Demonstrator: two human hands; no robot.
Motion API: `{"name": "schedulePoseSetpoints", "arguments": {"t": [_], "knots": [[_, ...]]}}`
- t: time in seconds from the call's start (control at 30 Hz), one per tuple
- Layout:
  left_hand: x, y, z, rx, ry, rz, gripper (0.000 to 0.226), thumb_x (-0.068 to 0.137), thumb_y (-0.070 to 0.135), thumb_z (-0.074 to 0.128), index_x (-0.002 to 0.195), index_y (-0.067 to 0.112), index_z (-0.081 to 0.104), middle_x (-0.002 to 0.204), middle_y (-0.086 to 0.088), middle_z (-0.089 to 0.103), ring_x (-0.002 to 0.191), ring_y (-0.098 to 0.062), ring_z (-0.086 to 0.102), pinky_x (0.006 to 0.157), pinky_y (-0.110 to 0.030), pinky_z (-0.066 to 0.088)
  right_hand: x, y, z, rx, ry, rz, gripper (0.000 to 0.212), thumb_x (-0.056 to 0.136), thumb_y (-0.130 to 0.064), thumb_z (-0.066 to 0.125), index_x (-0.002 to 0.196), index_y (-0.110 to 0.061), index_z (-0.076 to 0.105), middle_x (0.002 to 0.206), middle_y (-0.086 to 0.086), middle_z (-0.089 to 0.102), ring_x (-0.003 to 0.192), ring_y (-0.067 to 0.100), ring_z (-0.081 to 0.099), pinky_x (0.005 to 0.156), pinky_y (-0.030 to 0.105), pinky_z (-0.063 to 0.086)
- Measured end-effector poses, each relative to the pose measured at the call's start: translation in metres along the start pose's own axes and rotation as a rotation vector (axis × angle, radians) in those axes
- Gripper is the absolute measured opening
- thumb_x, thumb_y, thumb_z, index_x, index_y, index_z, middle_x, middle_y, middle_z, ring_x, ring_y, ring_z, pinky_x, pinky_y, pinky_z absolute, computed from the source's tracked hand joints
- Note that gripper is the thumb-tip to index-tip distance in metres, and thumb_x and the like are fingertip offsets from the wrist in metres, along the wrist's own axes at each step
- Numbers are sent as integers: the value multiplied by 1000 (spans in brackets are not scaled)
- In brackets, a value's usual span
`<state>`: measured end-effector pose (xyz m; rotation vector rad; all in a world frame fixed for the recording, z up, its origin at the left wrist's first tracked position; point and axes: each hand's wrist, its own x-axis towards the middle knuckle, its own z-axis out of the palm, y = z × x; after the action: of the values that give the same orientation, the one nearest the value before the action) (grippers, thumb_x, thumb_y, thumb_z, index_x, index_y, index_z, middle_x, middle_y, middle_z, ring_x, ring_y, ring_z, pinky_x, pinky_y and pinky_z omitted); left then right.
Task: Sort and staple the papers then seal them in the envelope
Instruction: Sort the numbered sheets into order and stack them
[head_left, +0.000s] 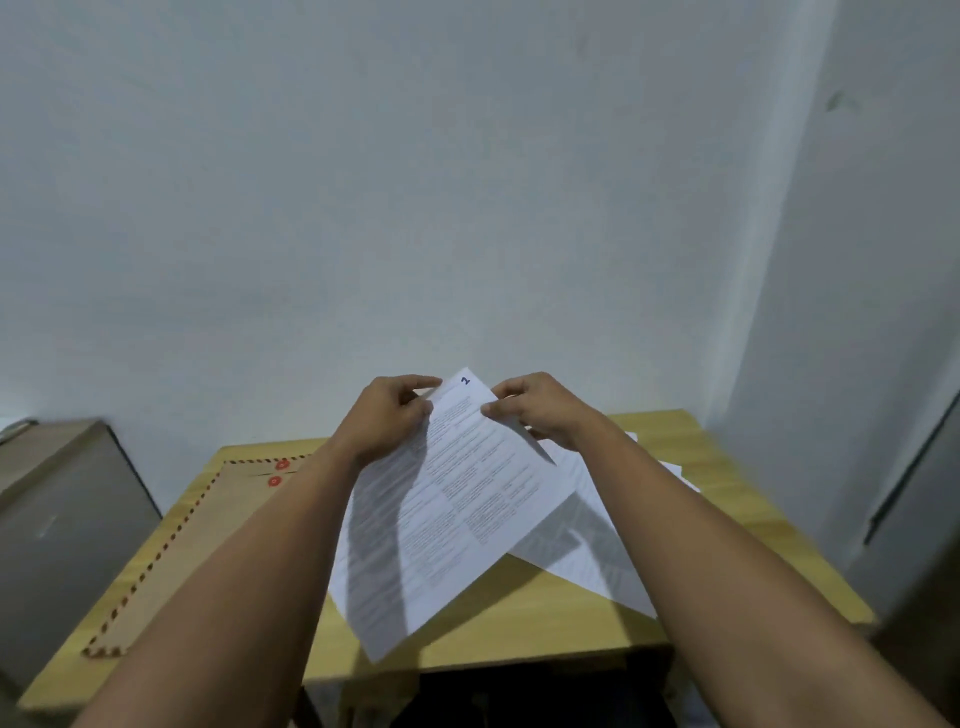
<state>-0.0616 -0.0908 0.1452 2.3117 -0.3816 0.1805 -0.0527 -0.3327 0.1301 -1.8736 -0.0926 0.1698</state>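
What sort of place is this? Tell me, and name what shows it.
Probably a small home or office desk nook. A light wooden table stands against a bare pale wall, with a brown string-tie envelope lying on it and printed papers held above it by both hands.

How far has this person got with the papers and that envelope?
Early on, it seems. Done: nothing clearly finished. In hand: the left hand and right hand pinch the top of a printed sheet marked 2, lifted above the table, so sorting is under way. More papers lie underneath. Left: stapling (no stapler in view) and filling the envelope, which lies flat at the left.
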Motion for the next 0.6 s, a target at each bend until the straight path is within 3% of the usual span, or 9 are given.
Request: {"name": "schedulePoseSetpoints", "arguments": {"t": [0.1, 0.2, 0.3, 0.37, 0.43, 0.53, 0.6], "knots": [[6, -18, 30, 58, -67, -37, 38, 101, 20, 56, 136, 29, 66, 101, 7, 74, 89, -10, 68, 72, -24, 50, 7, 31, -2, -22, 13, 49, 24, 88, -15, 78, 112, -17, 77, 96, 7, 80, 79, 16, 75, 74, 30, 59], [11, -42, 51, 31, -95, -100, 35, 100, 15, 58, 130, 26, 71, 87, 9, 75, 68, 0, 61, 62, -12, 46, 20, 57, 2, -75, 3, 90, 33, 87, -12, 76, 120, -15, 72, 81, 6, 71, 68, 17, 66, 68, 29, 54], [15, -67, 63, 11, -101, -145, 34, 100, 12, 57, 122, 32, 72, 70, 10, 74, 53, 0, 48, 61, -17, 50, 41, 77, 6, -199, -23, 99, 37, 89, -13, 76, 125, -14, 69, 93, 8, 74, 77, 21, 74, 69, 27, 50], [19, -84, 64, 2, -112, -183, 34, 101, 9, 54, 125, 23, 72, 50, 23, 61, 45, 2, 46, 53, -11, 42, 60, 84, 12, -275, -35, 94, 38, 90, -15, 76, 127, -15, 68, 101, 8, 75, 86, 22, 78, 66, 23, 48], [25, -100, 64, -23, -99, -217, 34, 102, 8, 52, 129, 17, 71, 44, 24, 55, 42, 2, 45, 51, -10, 38, 79, 88, 16, -311, -25, 96, 36, 90, -17, 74, 125, -17, 69, 96, 5, 74, 80, 18, 76, 65, 24, 50], [38, -129, 53, -48, -107, -231, 37, 102, 6, 49, 130, 18, 71, 47, 17, 56, 44, 1, 48, 53, -10, 40, 121, 95, 39, -377, -17, 53, 31, 89, -16, 69, 120, -19, 73, 91, -1, 73, 77, 13, 68, 78, 31, 57], [39, -140, 46, -75, -128, -240, 38, 102, 4, 48, 128, 21, 71, 48, 12, 54, 44, -1, 46, 52, -11, 40, 140, 98, 54, -459, -33, 27, 32, 91, -15, 63, 121, -19, 74, 97, -7, 70, 88, 12, 66, 88, 28, 54]]}}
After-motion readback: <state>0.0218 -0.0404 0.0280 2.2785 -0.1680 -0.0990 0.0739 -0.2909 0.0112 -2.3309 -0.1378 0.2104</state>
